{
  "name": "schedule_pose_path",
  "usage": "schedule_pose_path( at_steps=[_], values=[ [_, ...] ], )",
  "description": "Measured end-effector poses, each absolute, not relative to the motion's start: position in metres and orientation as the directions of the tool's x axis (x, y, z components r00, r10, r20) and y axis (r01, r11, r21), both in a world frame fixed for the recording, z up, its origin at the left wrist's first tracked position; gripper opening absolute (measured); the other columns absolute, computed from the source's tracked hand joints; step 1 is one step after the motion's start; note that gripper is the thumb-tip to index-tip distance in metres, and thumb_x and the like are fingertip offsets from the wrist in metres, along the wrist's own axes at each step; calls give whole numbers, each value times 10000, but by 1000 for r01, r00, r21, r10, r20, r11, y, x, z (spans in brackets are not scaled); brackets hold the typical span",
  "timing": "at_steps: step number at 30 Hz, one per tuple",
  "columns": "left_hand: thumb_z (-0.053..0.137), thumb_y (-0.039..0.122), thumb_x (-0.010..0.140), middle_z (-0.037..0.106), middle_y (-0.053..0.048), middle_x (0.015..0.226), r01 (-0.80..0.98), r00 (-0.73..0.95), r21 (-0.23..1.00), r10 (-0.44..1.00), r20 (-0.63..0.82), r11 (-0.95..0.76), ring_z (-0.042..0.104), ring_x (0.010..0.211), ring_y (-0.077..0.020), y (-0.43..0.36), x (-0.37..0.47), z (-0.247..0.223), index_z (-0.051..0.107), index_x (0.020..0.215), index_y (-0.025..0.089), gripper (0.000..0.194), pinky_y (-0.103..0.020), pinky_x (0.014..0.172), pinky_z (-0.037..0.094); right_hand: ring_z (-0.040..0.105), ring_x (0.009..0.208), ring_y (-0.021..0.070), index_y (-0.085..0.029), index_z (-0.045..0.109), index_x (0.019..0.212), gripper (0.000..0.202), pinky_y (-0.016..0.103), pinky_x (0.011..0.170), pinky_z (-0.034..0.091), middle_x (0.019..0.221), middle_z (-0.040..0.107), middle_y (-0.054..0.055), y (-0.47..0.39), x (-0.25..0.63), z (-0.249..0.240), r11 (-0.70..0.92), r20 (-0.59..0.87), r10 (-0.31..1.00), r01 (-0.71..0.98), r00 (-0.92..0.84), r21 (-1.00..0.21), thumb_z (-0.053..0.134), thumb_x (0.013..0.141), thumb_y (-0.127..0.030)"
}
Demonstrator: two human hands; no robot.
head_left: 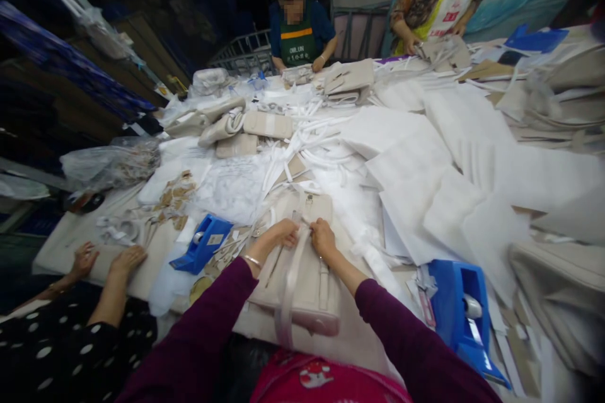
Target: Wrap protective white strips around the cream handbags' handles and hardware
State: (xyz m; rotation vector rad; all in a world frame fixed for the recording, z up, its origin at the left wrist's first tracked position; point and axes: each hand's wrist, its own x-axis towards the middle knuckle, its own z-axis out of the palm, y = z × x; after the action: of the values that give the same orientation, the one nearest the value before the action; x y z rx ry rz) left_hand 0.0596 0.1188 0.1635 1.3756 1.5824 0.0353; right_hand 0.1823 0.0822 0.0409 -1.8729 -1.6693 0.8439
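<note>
Big table (pixel 54 255), cluttered, filling most of the scene. White sheets (pixel 411 157) heaped over right and far parts. Bag (pixel 307 293), beige, lying flat at near middle, close to the near table edge. Step in hand, judging by the pose: two-handed finger work on the upper part of the bag. Next move probably calling for fine fingertip control at that same spot, bag kept flat and steady. Long axis near to far, slightly slanted; narrower-looking end pointing to far side, rounded end toward near edge. Blue tape dispensers: one (pixel 444 289) at near right, other (pixel 205 255) left of bag. Clear strip (pixel 289 283) running lengthwise over bag, reaching past its near end. Left hand (pixel 283 233) on left side of bag's upper part, fingers bent down; pinching or just resting, cannot tell. Right hand (pixel 324 239) opposite, curled, fingertips pressed together, seemingly pinching a thin part of the bag; exact part too small to tell. Metal fitting (pixel 309 199) at bag's far end, beyond both hands.
</note>
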Motion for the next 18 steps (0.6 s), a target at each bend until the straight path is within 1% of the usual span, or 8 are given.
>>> schedule_pose_path(
  at_steps=[3, 6, 8, 11, 13, 14, 16, 18],
  values=[
    [542, 333, 821, 647, -75, 678, 520, 254, 599, 559, -789, 609, 638, 618, -189, 69, 20, 187, 598, 828, 95, 245, -367, 649, 527, 470, 1004, 243, -179, 639, 853, 269, 307, 809, 355, 986, 564, 125, 83, 183, 41, -116, -133, 990, 751, 38, -650, 392, 871, -73],
    [582, 419, 783, 694, -118, 827, 238, 540, 619, 427, -725, 749, 675, 745, -217, -3, -15, 203, 583, 1023, 121, 382, -366, 748, 505, 483, 998, 249, -162, 647, 857, 266, 303, 801, 351, 985, 578, 138, 82, 183, 44, -102, -142, 990, 797, 20, -595, 391, 885, -94],
    [568, 481, 777, 695, -138, 895, 235, 612, 629, 390, -688, 741, 673, 794, -229, -50, -30, 203, 573, 1083, 129, 466, -369, 780, 489, 497, 981, 249, -146, 648, 853, 268, 301, 785, 354, 971, 587, 148, 81, 182, 48, -98, -149, 989, 820, 16, -564, 386, 894, -109],
    [601, 474, 718, 680, -99, 802, 492, 373, 670, 561, -739, 555, 644, 780, -246, -100, -40, 182, 603, 995, 144, 431, -374, 760, 476, 520, 949, 240, -127, 650, 856, 282, 291, 761, 359, 953, 597, 155, 79, 179, 56, -101, -156, 988, 844, 20, -527, 371, 897, -108],
    [652, 427, 655, 671, -95, 853, 682, 188, 628, 739, -647, 376, 615, 867, -274, -116, -39, 158, 630, 957, 160, 403, -388, 814, 452, 531, 935, 232, -122, 649, 876, 278, 283, 752, 362, 955, 603, 155, 76, 177, 60, -108, -158, 987, 854, 30, -509, 372, 891, -98],
    [673, 405, 626, 668, -94, 911, 716, 167, 620, 784, -597, 320, 598, 916, -284, -122, -37, 146, 643, 961, 169, 410, -387, 842, 439, 536, 930, 231, -119, 648, 889, 274, 281, 749, 364, 958, 606, 157, 75, 176, 61, -114, -159, 987, 856, 38, -504, 375, 887, -95],
    [686, 378, 594, 662, -81, 986, 638, 232, 697, 782, -578, 327, 585, 950, -285, -130, -28, 120, 660, 978, 177, 434, -369, 845, 439, 546, 930, 233, -113, 644, 911, 266, 283, 753, 369, 965, 610, 163, 72, 174, 64, -125, -161, 986, 855, 50, -503, 381, 882, -94],
    [667, 375, 599, 673, -62, 934, 478, 319, 773, 737, -596, 418, 601, 893, -269, -140, -17, 97, 677, 934, 164, 395, -347, 788, 459, 554, 940, 240, -104, 640, 918, 257, 288, 767, 374, 970, 615, 172, 70, 173, 67, -138, -163, 985, 844, 61, -518, 387, 875, -91]
  ],
)
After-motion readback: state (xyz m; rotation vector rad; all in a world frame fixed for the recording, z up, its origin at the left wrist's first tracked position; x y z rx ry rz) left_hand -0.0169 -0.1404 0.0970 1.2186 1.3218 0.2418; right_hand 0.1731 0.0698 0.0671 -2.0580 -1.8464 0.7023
